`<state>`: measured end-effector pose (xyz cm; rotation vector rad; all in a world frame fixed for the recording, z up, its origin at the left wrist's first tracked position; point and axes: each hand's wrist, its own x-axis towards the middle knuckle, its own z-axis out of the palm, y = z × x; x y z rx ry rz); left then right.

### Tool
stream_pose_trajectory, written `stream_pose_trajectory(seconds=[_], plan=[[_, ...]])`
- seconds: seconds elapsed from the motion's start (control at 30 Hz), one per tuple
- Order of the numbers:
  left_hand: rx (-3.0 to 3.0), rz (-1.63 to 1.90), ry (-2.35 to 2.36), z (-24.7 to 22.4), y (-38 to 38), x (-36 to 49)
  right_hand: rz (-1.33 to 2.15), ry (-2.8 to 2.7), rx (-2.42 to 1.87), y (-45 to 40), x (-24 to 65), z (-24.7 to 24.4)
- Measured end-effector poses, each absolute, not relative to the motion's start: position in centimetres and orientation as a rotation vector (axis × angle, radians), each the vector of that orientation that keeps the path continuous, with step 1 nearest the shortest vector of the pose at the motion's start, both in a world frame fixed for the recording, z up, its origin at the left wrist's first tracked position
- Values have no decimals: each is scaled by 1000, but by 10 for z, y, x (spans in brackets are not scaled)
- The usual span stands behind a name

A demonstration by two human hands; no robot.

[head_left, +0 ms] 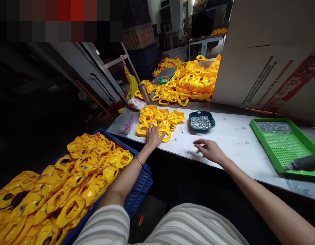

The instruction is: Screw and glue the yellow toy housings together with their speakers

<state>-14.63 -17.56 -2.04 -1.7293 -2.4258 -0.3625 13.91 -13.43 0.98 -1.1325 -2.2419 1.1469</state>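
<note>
My left hand (153, 136) rests on the lower edge of a yellow plastic part (157, 117), its fingers spread over the two looped ends. Over the white tabletop (229, 136), to the right of that part, my right hand (207, 149) hovers with its fingers partly curled and slightly blurred; whether it holds something small cannot be made out. Beyond the right hand stands a dark green bowl (201, 128) filled with small silvery pieces. A thin dark item lies on the tabletop between the yellow part and the bowl.
A blue crate (140, 185) heaped with yellow parts (83, 173) stands at the left. More yellow parts (190, 80) are piled at the back. A green tray (287, 143) with a dark tool (306, 163) lies right, below a large cardboard box (272, 61).
</note>
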Motion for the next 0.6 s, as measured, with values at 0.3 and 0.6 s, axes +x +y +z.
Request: stream_pose_trajectory(seconds=[0.3, 0.6], plan=[[-1738, -437, -2441, -38, -175, -140, 991, -2444, -1424, -95, 1, -19], [-1735, -887, -2293, -56, -209, -100, 911, -2543, -1337, -123, 73, -18]])
